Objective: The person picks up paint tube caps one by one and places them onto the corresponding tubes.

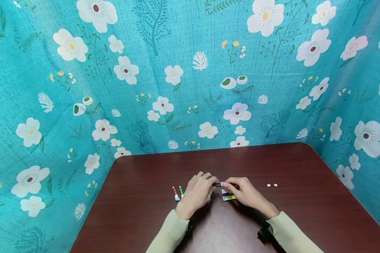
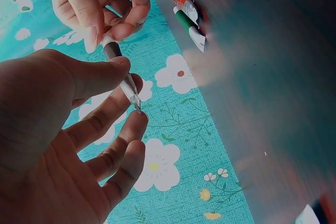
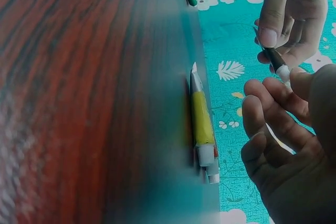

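Over the middle of the table, my left hand (image 1: 197, 192) pinches a small dark paint tube (image 2: 112, 50) between thumb and index finger, its silver crimped end pointing back toward the palm. The other fingers are spread loosely. My right hand (image 1: 249, 194) pinches the tube's white cap (image 3: 283, 72) with thumb and forefinger. The cap is at the tube's end; whether it is turned loose cannot be seen. Below the right hand lie a yellow paint tube (image 1: 229, 198) and another tube (image 1: 223, 191), partly hidden by that hand.
Left of the left hand lie a red paint tube (image 1: 175, 194) and a green paint tube (image 1: 181, 190), side by side. Two small white caps (image 1: 268, 185) sit to the right on the dark red-brown table (image 1: 139, 218). A floral turquoise cloth (image 1: 183, 116) hangs behind the table.
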The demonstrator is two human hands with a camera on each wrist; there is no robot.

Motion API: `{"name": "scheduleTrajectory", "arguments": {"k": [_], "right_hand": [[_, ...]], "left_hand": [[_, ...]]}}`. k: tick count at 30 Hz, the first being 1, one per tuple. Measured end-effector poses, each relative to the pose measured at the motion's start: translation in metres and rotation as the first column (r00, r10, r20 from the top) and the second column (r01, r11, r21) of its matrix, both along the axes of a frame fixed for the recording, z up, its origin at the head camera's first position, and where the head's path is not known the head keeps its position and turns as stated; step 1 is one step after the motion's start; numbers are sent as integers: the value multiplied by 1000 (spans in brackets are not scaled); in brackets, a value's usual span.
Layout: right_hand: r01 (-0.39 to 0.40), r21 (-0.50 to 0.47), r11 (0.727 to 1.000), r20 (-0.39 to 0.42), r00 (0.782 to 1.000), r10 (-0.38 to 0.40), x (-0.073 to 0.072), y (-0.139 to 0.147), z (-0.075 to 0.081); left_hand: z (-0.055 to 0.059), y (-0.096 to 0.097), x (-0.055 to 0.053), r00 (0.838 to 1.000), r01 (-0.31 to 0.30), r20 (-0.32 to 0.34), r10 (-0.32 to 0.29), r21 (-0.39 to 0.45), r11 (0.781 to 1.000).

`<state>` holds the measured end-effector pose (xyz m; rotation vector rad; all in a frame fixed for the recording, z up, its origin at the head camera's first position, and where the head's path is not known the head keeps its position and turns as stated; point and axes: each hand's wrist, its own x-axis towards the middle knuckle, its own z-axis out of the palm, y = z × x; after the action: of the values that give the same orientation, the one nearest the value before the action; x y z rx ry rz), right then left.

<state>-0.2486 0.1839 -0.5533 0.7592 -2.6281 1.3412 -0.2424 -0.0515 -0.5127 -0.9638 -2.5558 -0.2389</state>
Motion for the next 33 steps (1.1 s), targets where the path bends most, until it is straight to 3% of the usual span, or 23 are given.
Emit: {"name": "scheduleTrajectory", "arguments": {"k": [10, 20, 33], "right_hand": [[-7, -12, 1000, -30, 1000, 6, -1, -2, 0], [-38, -68, 997, -206, 978, 23, -2, -2, -2], [-37, -108, 993, -215, 976, 13, -3, -3, -4]], "left_hand": [[2, 0, 0, 1000, -10, 7, 10, -10, 1000], [0, -2, -3, 1000, -12, -17, 12, -12, 1000], [-1, -2, -3, 1000, -8, -14, 8, 2, 1000]]}}
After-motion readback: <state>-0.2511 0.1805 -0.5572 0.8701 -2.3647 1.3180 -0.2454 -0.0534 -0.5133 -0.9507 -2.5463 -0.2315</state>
